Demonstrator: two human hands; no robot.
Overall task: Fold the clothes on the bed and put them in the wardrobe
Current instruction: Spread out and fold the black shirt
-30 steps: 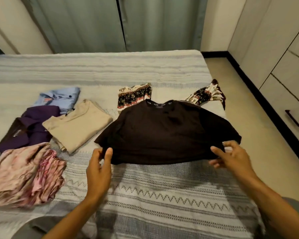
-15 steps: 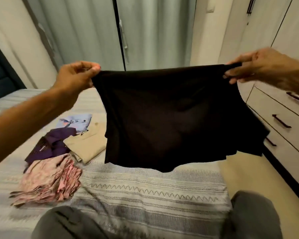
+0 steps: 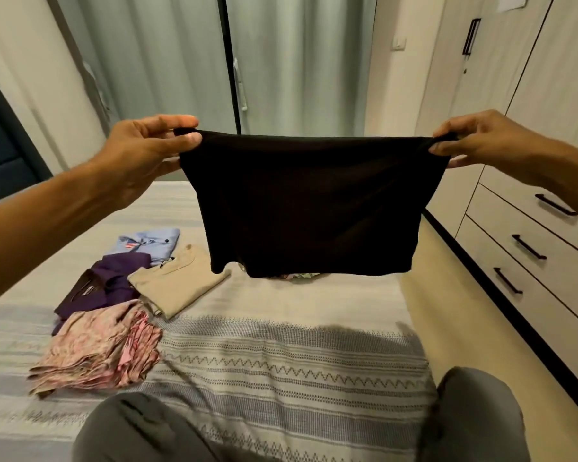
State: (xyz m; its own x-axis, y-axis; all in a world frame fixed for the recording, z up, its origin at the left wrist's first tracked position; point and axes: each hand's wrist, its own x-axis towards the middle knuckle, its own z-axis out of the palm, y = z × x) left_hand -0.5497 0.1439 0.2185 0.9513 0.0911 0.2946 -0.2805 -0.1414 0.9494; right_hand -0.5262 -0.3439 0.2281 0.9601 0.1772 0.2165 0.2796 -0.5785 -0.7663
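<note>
Black shirt point(image 3: 309, 208) now lifted off bed point(image 3: 281, 361), was flat a second ago. Left hand point(image 3: 141, 151) and right hand point(image 3: 477, 138) each pinch a top corner; mid-fold.

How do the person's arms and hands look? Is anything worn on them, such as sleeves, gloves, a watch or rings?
Both forearms are bare as far as the picture shows: no sleeves reach into view. The left hand and the right hand wear no gloves. No watch or bracelet shows on either wrist, and no rings are visible on the fingers that can be seen.
</note>
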